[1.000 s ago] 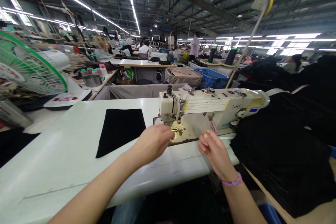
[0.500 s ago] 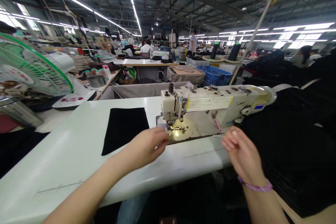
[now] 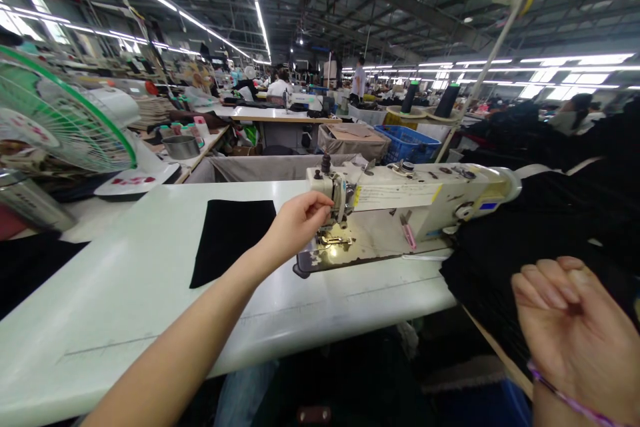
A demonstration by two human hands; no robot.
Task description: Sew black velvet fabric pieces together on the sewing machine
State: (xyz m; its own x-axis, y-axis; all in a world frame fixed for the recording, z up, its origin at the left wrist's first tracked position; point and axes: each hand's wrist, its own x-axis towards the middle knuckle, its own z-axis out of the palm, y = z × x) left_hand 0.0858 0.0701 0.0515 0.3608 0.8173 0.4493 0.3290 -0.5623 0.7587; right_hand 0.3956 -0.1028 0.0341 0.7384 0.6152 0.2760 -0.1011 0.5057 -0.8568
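Nearest, the right hand [image 3: 575, 340] hovers with fingers curled loosely closed on nothing visible, while farther off the left hand [image 3: 300, 220] pinches thumb to forefinger at the head of the sewing machine [image 3: 415, 203], just right of a flat black cloth [image 3: 230, 237].

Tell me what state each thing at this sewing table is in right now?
sewing machine, work lamp lit, no cloth under the presser foot.
left hand, fingertips pinched together at the machine's needle end.
right hand, off the table, fingers curled in, nothing visible in it.
black cloth piece, lying flat on the table, untouched.
black cloth heap, piled right of the machine.
fan, spinning or still: cannot tell.
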